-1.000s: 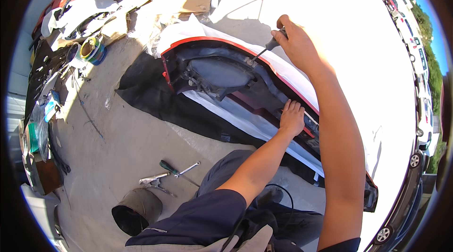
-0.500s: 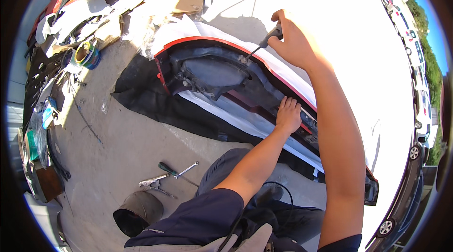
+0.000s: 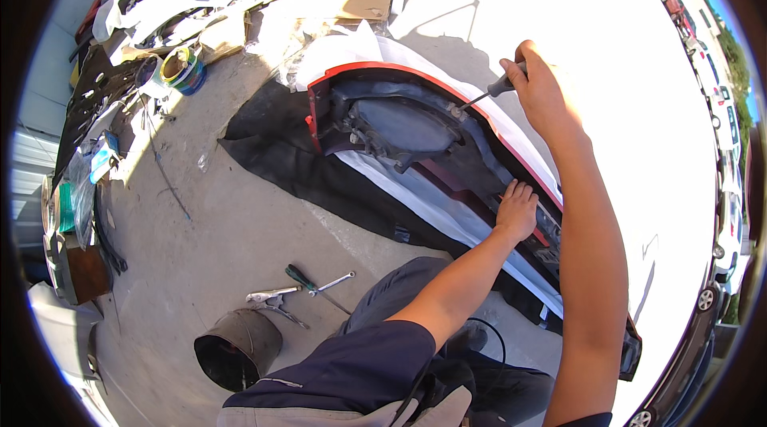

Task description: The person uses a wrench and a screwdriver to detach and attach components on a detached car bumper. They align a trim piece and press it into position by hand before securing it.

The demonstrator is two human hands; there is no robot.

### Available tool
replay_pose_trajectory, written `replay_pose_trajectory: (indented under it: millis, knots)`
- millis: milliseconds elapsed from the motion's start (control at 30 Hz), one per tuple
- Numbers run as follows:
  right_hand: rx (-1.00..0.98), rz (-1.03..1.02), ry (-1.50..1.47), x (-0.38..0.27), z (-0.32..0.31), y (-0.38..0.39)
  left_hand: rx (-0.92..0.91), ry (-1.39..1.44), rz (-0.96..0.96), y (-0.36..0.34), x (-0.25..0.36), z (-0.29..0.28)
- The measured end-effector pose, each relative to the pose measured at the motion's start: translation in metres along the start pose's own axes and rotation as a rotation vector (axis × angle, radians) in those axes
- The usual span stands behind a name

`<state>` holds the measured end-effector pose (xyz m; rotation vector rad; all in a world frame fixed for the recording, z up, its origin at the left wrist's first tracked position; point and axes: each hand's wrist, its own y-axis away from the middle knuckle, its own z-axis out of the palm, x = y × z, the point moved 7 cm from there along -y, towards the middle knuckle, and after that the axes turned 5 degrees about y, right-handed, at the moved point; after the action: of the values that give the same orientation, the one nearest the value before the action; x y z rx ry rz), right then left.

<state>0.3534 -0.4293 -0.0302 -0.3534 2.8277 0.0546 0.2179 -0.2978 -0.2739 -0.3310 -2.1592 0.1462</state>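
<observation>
A car bumper (image 3: 495, 157) with a red outer edge and a black inner side lies with its inside facing up. My right hand (image 3: 546, 95) is closed round the dark handle of a screwdriver (image 3: 503, 85). The screwdriver slants down to the left, its tip at a small metal fastening (image 3: 457, 111) near the bumper's far edge; whether it sits in a screw is too small to tell. Curled over the bumper's inner ridge, my left hand (image 3: 518, 210) grips it further right, with the fingertips partly hidden.
White sheeting and a black cloth (image 3: 276, 159) lie under the bumper. Near my knee are locking pliers (image 3: 273, 297), a green-handled screwdriver (image 3: 302, 277), a wrench (image 3: 335, 282) and a dark bucket (image 3: 240, 347). Tape rolls (image 3: 182, 71) and scraps lie left; parked cars (image 3: 707, 299) stand right.
The whole view has shifted, so the scene sits further right and slightly lower. Both hands keep their places on the bumper and screwdriver, and the tip remains at the same fastening.
</observation>
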Motion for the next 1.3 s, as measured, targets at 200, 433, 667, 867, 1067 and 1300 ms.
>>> replay_pose_trajectory:
  millis: [200, 433, 667, 867, 1067, 1300]
  knots:
    - [0.217, -0.236, 0.083, -0.010, -0.013, 0.011, -0.011, -0.007, -0.017, 0.002, -0.004, 0.000]
    - [0.042, -0.094, -0.042, -0.009, -0.001, -0.003, 0.099, 0.029, 0.044, -0.002, 0.003, -0.005]
    - [-0.038, -0.385, 0.446, -0.022, -0.016, 0.004, 0.012, -0.018, 0.031, -0.001, -0.003, -0.005]
    - [-0.075, -0.105, 0.326, 0.000, -0.012, -0.029, 0.011, 0.021, 0.017, -0.002, 0.010, -0.007]
    - [-0.097, 0.112, 0.367, 0.018, -0.005, -0.029, -0.008, 0.041, 0.020, -0.002, 0.007, -0.006]
    - [0.048, -0.540, 0.364, -0.023, -0.020, -0.010, -0.028, 0.029, 0.000, -0.002, 0.007, -0.009]
